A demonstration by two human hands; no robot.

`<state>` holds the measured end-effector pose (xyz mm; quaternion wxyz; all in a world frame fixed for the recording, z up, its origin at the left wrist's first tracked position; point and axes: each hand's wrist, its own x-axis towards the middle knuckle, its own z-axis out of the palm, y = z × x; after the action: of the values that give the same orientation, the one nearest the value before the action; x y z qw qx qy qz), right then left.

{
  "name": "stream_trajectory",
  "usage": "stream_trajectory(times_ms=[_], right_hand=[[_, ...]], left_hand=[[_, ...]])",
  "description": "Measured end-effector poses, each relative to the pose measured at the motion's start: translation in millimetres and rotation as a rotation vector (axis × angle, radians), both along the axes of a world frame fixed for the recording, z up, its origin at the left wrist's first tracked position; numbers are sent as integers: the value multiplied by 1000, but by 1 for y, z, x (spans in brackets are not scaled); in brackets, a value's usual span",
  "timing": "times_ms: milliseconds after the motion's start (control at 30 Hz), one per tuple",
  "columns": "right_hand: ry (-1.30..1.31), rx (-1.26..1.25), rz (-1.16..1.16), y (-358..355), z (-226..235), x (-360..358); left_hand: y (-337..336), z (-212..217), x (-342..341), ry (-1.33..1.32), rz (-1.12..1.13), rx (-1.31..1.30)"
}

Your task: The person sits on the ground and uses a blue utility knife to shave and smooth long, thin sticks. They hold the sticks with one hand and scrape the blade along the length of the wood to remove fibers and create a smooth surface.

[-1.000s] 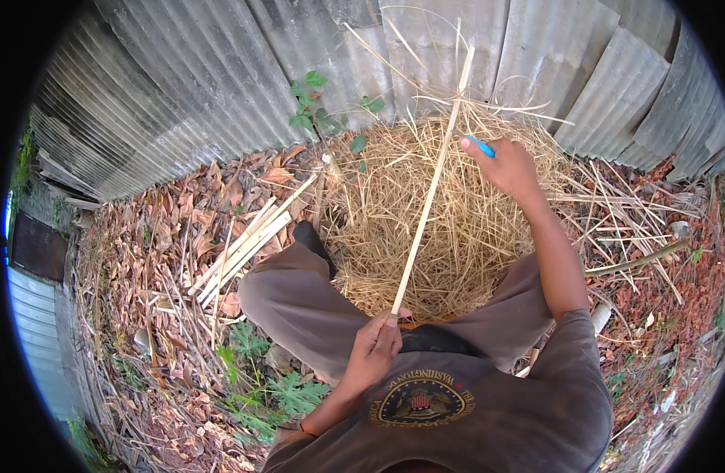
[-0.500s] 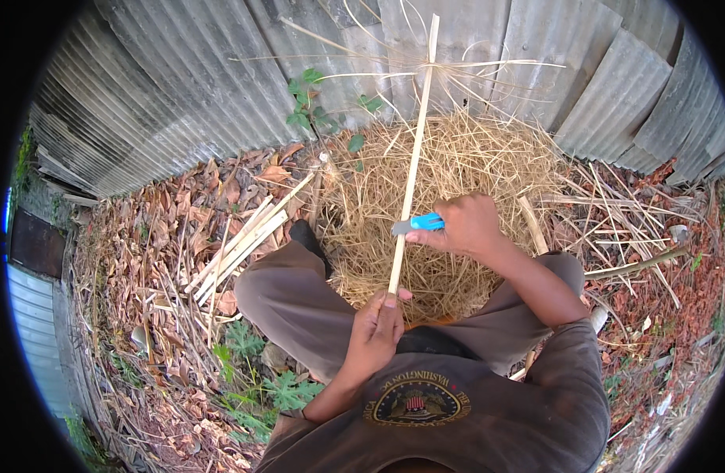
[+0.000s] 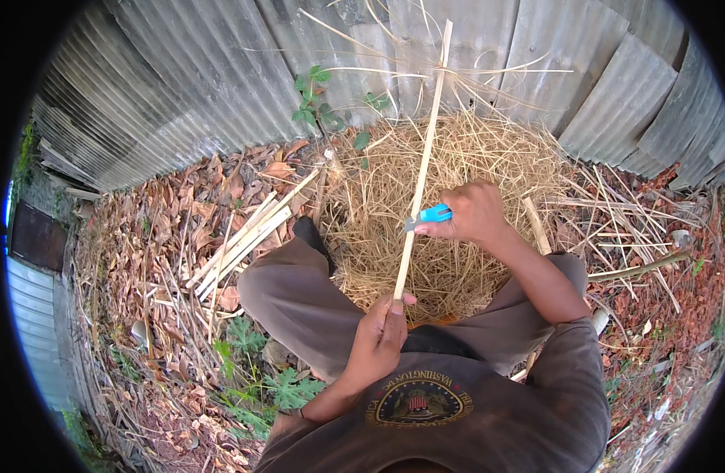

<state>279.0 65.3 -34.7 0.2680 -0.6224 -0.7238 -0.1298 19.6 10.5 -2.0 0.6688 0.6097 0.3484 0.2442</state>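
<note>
My left hand [image 3: 381, 335] grips the near end of a long, pale bamboo strip [image 3: 425, 162], close to my lap. The strip slants away from me toward the metal wall, and thin curled shavings [image 3: 528, 71] cling near its far end. In my right hand [image 3: 477, 211] is a blue utility knife [image 3: 436, 214]. Its blade lies against the strip, a short way beyond my left hand. Below the strip, between my legs, spreads a big heap of straw-coloured shavings [image 3: 496, 158].
Several split bamboo strips [image 3: 244, 240] lie on dry leaves by my left knee. More thin sticks [image 3: 622, 221] are scattered at the right. Corrugated metal sheets [image 3: 189, 87] wall off the far side. Green plants [image 3: 288, 388] grow near my left elbow.
The strip's far end has swung slightly to the right. My right hand and the knife have shifted a little right and farther away, and the blade is turned differently. My left hand keeps its hold.
</note>
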Motion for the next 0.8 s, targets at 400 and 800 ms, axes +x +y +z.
stream_trajectory(times_ms=[400, 800], right_hand=[[166, -277, -647, 35, 11, 102], [309, -306, -821, 39, 25, 142]], left_hand=[[-30, 10, -26, 13, -160, -138], [-26, 10, -32, 39, -201, -93]])
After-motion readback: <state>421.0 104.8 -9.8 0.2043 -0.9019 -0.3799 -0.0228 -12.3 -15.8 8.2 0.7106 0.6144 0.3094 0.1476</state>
